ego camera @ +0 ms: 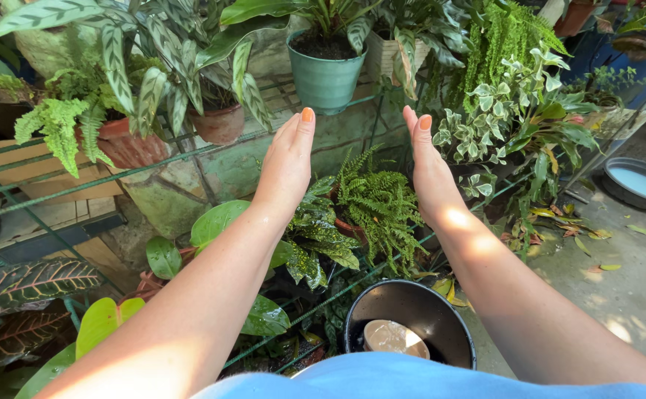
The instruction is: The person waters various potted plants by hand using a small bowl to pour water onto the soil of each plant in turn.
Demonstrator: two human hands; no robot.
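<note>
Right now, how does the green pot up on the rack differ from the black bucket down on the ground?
The green pot holds soil and a leafy plant; the black bucket holds a round pale object and no plant. The green pot sits on the rack beyond the raised left hand and right hand; the black bucket sits low, between the forearms. The green pot tapers downward; the black bucket looks wider. Both are round and open-topped.

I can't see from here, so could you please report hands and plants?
Left hand and right hand open, empty, raised palms facing. Small fern between and below them, untouched. Nothing between hands.
</note>
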